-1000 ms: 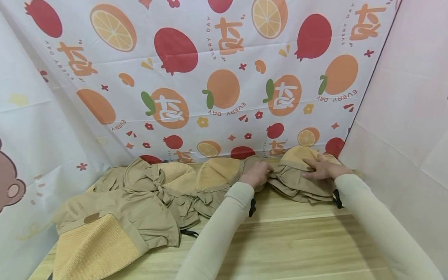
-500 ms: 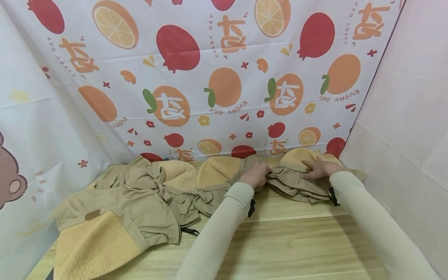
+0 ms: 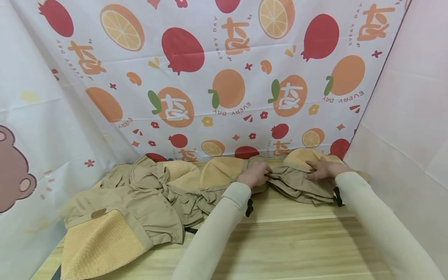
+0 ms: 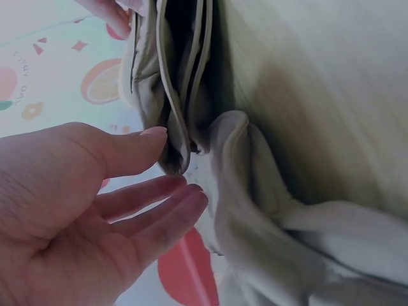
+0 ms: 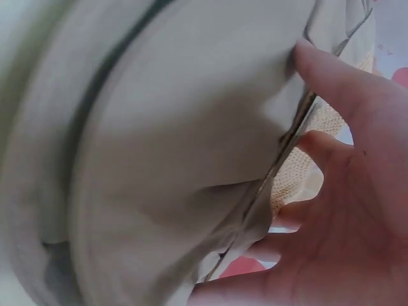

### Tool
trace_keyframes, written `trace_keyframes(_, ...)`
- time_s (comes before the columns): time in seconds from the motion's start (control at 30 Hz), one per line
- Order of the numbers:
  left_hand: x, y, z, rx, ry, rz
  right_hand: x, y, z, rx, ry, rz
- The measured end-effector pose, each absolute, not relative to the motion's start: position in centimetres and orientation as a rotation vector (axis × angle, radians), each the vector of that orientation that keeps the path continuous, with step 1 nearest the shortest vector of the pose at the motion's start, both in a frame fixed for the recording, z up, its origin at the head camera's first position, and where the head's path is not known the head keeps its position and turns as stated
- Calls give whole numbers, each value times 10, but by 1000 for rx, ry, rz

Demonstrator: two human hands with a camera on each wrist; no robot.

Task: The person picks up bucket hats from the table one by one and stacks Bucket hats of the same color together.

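At the back right of the wooden table lies a sun hat [image 3: 294, 182], with a beige cloth brim in folded layers and a straw-coloured woven crown. My left hand [image 3: 254, 174] pinches the brim's left end; in the left wrist view the thumb [image 4: 137, 150] meets the cloth edge and the fingers lie just below. My right hand [image 3: 325, 170] spreads over the right part of the same hat. The right wrist view has its thumb [image 5: 325, 70] on the brim [image 5: 185, 134] and its other fingers behind the edge, by the woven crown. Another sun hat [image 3: 220, 173] sits directly left, partly behind my left hand.
More matching hats line the back, including one with a tied bow [image 3: 182, 175]. A larger hat [image 3: 101, 241] with a brown patch lies at the front left. A fruit-print cloth [image 3: 227, 89] hangs behind, and a pale sheet [image 3: 406, 155] stands on the right.
The head view has shifted slightly, so the scene sits a little further right. Both hands stay on the same hat, with hardly any movement.
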State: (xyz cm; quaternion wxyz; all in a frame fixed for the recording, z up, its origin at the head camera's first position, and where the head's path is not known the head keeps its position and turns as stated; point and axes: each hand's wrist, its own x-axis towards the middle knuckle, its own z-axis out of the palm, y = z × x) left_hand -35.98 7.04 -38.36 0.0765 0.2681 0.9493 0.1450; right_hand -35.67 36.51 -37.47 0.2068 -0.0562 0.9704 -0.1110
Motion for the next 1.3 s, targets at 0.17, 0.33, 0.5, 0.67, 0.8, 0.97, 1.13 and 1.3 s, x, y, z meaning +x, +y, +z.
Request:
trace_keyframes(0.17,-356,63,-376,831,2846,433,-355,363,-366,-206,2718,-293)
trace_keyframes(0.33,-353,50,-370,882,2834,446,-353,359,-356,-231,2754,-213)
trace_keyframes(0.5,-347,29,-362,823,2793,541,-348,351,-346,-208,2791,-141)
trace_keyframes(0.67,-339,-1,-355,723,2789,648,-337,336,-336,-233,2841,-151)
trace_keyframes(0.8,-331,-26,-354,668,2837,688,-327,320,-329,-333,2851,-165)
trace_keyframes(0.97,-318,-45,-358,670,2890,706,-307,298,-328,-533,2867,-301)
trace_keyframes(1.13,-305,-60,-358,630,2938,745,-288,273,-324,-589,2887,-360)
trace_keyframes(1.3,-297,-74,-354,554,2990,740,-272,255,-318,-543,2850,-408)
